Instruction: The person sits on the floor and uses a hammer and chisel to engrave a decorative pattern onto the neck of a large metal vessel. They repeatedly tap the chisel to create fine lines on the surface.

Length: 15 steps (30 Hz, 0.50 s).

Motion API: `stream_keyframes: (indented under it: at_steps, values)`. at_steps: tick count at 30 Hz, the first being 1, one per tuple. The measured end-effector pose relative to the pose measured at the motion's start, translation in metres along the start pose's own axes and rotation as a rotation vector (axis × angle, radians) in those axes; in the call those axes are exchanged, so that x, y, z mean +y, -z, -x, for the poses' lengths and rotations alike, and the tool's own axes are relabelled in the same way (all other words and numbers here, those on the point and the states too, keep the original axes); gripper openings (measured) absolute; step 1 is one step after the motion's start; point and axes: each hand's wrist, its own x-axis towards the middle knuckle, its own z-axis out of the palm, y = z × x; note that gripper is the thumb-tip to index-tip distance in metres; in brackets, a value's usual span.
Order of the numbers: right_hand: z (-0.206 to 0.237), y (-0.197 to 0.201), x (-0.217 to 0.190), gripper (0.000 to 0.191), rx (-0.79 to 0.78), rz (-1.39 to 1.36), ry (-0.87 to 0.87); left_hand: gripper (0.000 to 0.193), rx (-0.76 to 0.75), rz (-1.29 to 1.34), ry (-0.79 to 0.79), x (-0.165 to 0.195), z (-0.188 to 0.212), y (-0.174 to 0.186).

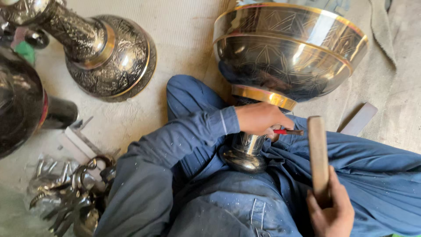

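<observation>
The left hand (258, 118) has its grip clenched around a thin red-handled tool (287, 131), its tip set against the narrow stem of a large engraved metal vase (289, 52) that lies across the person's lap, while the right hand (331, 210) is clenched around the lower end of a flat wooden stick (318, 158) held upright just beside the tool. The vase's wide bowl, banded in gold, points away over the blue-clad legs. On the floor (184, 30) to the left lie a second engraved vase (109, 57) on its side and a heap of metal handles (70, 193).
</observation>
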Motion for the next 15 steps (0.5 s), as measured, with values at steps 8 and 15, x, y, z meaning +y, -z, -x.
stream_keyframes:
  at_steps: [8, 15]
  values:
    - [-0.052, 0.029, -0.046, 0.072, 0.077, 0.236, 0.2, 0.047, 0.289, -0.001, 0.005, -0.001, 0.021, -0.005]
    - [-0.06, 0.034, -0.061, 0.071, 0.138, 0.175, 0.145, 0.047, 0.274, 0.026, 0.057, -0.004, 0.026, -0.01]
